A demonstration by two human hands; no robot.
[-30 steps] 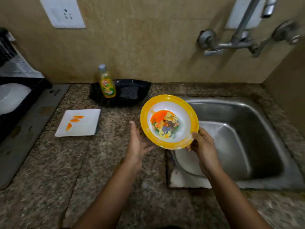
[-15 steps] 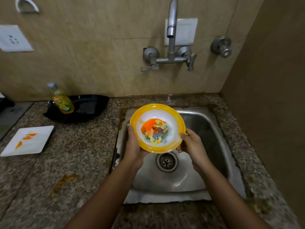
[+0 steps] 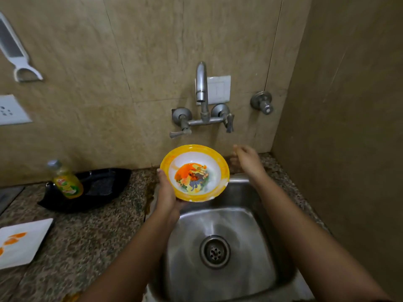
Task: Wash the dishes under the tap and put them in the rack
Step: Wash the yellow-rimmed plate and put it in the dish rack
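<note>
Bowl (image 3: 194, 173) unwashed, gripped by our left hand (image 3: 166, 190) over sink (image 3: 239, 225); right hand (image 3: 245, 159), fingers loose, below dry tap (image 3: 201, 83); plate (image 3: 21, 243) waits lower left.

A home kitchen is shown. A stainless steel sink (image 3: 250, 223) with a round drain (image 3: 214, 251) is set into a speckled granite counter (image 3: 98, 236) in the right corner. A wall-mounted tap (image 3: 201, 83) with two lever handles is fixed above it on beige wall tiles (image 3: 152, 51). A bottle of yellow dish liquid (image 3: 67, 184) is stood at the edge of a black tray (image 3: 104, 186) at the far left of the counter, and a soiled white square plate (image 3: 30, 243) is laid nearer. A peeler (image 3: 15, 53) is hung on the wall at upper left, above a socket (image 3: 11, 111).
</note>
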